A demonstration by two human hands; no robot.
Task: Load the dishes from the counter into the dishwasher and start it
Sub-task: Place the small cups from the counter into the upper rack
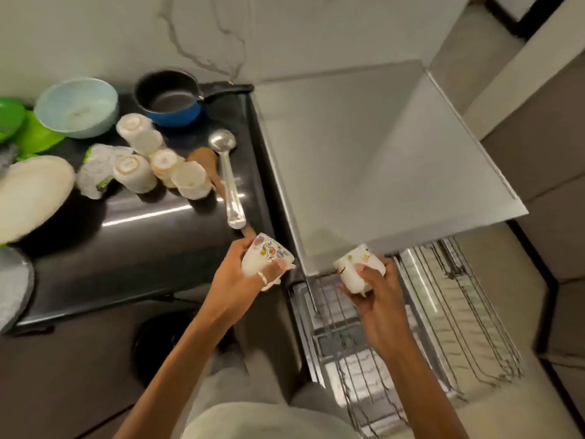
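Dark counter (pixel 142 248), well loaded: blue saucepan (pixel 171 104) at the back, pale bowl (pixel 76 107) left of it, green dishes (pixel 30 129) far left, white plate (pixel 31 194) nearer, upturned cups (pixel 158 160) clustered mid-counter, ladle (pixel 227 175) and wooden spoon (pixel 204 164) by the right edge.

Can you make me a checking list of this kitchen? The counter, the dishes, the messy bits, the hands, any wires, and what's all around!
Surface: dark counter, shiny, crowded at the back.
Job's things: upturned cups, blue saucepan, pale blue bowl, ladle, wooden spoon, white plate and green dishes wait on the counter; wire rack pulled out, no dishes seen in it.
Clutter: white and green item beside the cups, too blurred to name.
Hands: left hand grips a flowered cup by the counter edge; right hand grips a second cup above the rack.
Cables: nothing seen.
Surroundings: steel top over the rack, marbled wall behind.
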